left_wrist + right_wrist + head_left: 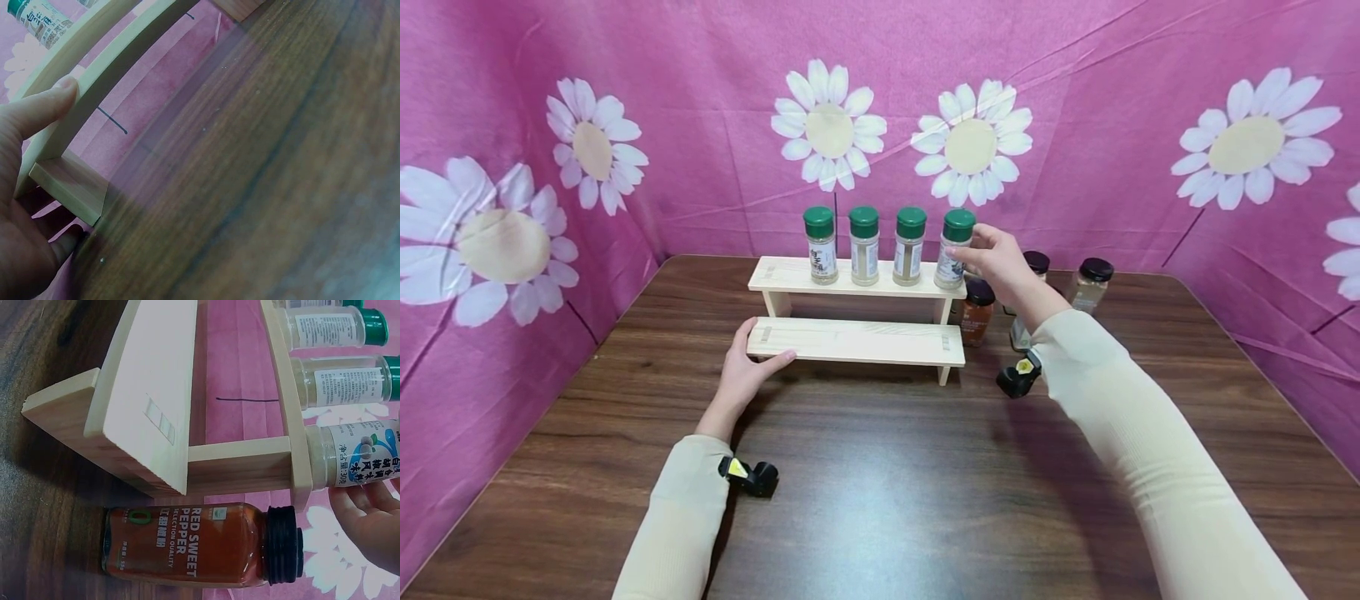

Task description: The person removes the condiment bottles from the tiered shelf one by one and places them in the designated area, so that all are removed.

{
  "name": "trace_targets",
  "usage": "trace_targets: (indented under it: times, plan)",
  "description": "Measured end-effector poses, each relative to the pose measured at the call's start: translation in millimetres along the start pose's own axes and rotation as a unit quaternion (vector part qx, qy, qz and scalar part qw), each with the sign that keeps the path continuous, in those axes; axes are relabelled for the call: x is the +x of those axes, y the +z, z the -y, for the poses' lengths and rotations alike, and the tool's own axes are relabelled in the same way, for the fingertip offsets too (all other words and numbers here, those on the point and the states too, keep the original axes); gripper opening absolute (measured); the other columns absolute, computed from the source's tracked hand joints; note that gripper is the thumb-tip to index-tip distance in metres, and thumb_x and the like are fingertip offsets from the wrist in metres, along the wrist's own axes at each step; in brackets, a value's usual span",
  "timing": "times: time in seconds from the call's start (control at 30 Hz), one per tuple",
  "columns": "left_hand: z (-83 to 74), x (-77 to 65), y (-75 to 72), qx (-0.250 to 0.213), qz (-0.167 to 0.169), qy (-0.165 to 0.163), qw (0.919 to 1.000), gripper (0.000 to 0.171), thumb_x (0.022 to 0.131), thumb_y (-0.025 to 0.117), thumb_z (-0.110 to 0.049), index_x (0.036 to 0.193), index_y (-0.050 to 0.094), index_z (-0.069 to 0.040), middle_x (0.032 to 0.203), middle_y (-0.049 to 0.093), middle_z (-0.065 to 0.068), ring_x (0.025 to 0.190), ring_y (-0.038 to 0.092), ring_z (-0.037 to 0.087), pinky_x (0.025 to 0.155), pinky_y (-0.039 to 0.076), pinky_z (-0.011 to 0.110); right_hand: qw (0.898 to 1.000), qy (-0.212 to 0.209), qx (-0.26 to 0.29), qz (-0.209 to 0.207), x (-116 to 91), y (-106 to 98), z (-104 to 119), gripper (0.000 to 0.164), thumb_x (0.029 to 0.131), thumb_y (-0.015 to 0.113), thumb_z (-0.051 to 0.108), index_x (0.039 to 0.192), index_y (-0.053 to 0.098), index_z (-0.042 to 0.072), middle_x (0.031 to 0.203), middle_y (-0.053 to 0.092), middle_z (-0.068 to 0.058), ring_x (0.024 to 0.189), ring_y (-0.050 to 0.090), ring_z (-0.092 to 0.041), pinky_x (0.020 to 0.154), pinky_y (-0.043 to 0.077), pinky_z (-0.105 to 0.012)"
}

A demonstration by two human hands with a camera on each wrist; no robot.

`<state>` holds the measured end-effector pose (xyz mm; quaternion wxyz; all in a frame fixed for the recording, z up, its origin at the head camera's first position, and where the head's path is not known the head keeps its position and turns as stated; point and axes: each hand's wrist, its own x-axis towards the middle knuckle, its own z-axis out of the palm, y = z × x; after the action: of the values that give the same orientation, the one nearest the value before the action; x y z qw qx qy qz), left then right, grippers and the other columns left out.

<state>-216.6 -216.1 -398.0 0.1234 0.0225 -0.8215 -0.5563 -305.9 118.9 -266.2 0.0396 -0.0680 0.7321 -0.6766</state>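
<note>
A two-tier wooden spice rack (pixel 857 342) stands on the table. My left hand (pixel 747 367) grips the left end of its lower shelf; in the left wrist view the thumb (pixel 53 103) lies on the shelf's front edge, with fingers beneath. Several green-capped spice jars (pixel 864 250) stand upright in a row on the upper shelf. At the right end of that row, my right hand (pixel 996 262) holds the rightmost green-capped jar (pixel 356 453) around its side. The jar's base meets the upper shelf. The lower shelf (pixel 153 375) bears nothing.
A black-capped red sweet pepper jar (pixel 181 544) stands close to the rack's right end. More black-capped jars (pixel 1092 283) stand behind and beside my right forearm. A pink cloth (pixel 715 167) with daisies hangs behind the wooden table (pixel 865 483).
</note>
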Motion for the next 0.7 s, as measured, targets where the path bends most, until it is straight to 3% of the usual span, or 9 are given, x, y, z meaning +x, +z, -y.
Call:
trace_targets:
  times: [0.37, 0.57, 0.7]
  plan:
    - [-0.7, 0.2, -0.5, -0.004, 0.000, 0.001, 1.0000, 0.083, 0.068, 0.074, -0.021, 0.132, 0.024, -0.003, 0.130, 0.033, 0.015, 0.118, 0.027, 0.023, 0.097, 0.017, 0.035, 0.996, -0.011, 0.082, 0.025, -12, -6, 9, 0.041, 0.078, 0.061, 0.000, 0.116, 0.046, 0.002, 0.105, 0.049, -0.012, 0.100, 0.047, -0.026, 0.089, 0.034, -0.040]
    - [-1.6, -0.2, 0.0, -0.003, 0.001, -0.001, 1.0000, 0.083, 0.068, 0.074, -0.020, 0.132, 0.025, -0.004, 0.130, 0.033, 0.015, 0.118, 0.027, 0.023, 0.097, 0.017, 0.035, 0.998, -0.007, 0.060, 0.023, -18, -15, 14, 0.041, 0.078, 0.062, 0.004, 0.116, 0.047, 0.004, 0.104, 0.050, -0.011, 0.089, 0.052, -0.020, 0.073, 0.044, -0.029]
    - [-1.8, -0.5, 0.4, -0.005, 0.000, -0.002, 1.0000, 0.083, 0.067, 0.074, -0.020, 0.132, 0.025, -0.004, 0.130, 0.033, 0.015, 0.117, 0.027, 0.023, 0.097, 0.017, 0.035, 0.999, -0.021, 0.049, 0.014, -24, -22, 17, 0.040, 0.078, 0.062, 0.003, 0.115, 0.048, 0.003, 0.098, 0.053, -0.008, 0.090, 0.051, -0.020, 0.083, 0.039, -0.035]
